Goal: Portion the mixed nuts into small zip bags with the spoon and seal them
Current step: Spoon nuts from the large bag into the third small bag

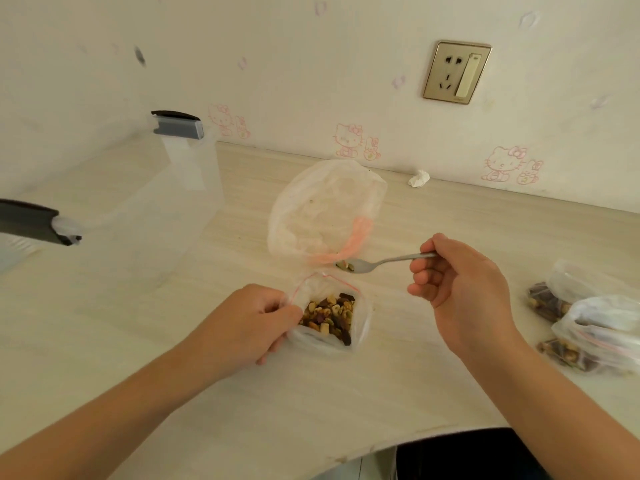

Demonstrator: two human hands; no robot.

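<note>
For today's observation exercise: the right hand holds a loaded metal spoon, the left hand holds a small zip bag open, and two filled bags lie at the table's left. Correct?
No: the head view shows the two filled clear plastic bags on the right of the light wooden table, not the left. The rest stands.

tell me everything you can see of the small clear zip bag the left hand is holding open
The small clear plastic zip bag has a thin red zip line along its mouth, which is open and faces up. It sits on the pale wood-look table, partly filled with mixed nuts in yellow, brown and dark pieces. The left hand pinches its left rim. The metal spoon in the right hand hovers just beyond its mouth.
</note>
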